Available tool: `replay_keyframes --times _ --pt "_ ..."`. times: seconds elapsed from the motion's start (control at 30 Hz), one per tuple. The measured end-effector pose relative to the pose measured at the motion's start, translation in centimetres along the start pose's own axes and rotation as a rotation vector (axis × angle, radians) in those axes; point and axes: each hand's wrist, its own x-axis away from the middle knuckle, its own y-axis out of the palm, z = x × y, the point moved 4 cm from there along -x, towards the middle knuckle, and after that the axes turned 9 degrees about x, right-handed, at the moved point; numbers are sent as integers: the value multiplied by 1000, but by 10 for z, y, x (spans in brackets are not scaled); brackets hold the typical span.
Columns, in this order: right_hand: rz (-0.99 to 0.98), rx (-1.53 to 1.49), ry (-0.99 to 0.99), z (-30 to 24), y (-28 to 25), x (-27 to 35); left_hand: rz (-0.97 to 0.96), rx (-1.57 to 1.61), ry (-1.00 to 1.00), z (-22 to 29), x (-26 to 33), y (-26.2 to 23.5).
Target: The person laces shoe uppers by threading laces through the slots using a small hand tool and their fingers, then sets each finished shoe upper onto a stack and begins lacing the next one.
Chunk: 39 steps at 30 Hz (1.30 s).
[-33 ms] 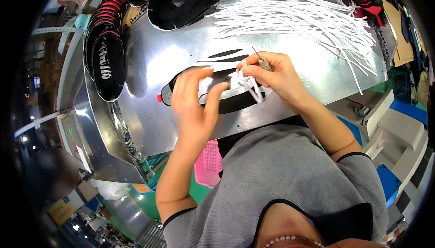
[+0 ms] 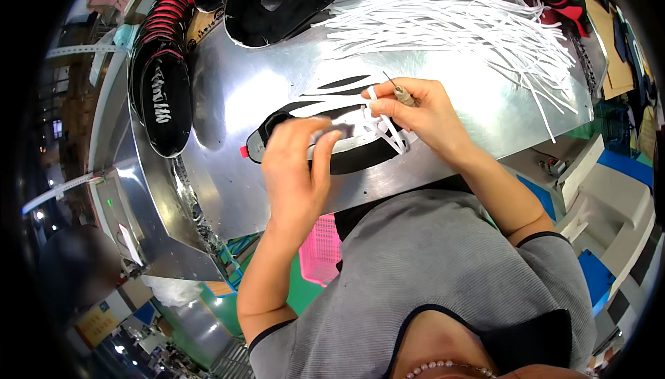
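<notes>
While left hand partly hides shoe upper | grip unclear | right hand grasps lace, awl

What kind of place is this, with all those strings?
Probably a shoe factory or workshop: many loose white laces lie heaped on a metal table, black-and-red shoe uppers sit around its edges, and the right hand holds a thin pointed tool.

A black-and-white shoe upper is lying crosswise.
White lace is crisscrossing the upper's right end; a thin-needled awl is slanting near that end.
</notes>
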Motion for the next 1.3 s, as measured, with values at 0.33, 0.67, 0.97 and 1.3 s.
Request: replay_keyframes --times 0.33,0.67,0.97,1.3 --pt "91 322 65 13 6 -10 -397 661 -1014 -39 3 49" --pt "68 557 -74 6 11 -2 -80 656 -736 -26 7 49" --pt "-4 616 -323 -9 -9 11 46 663 -623 -22 11 51" --pt "-98 899 -272 -12 3 1 -32 547 -528 -11 19 50"
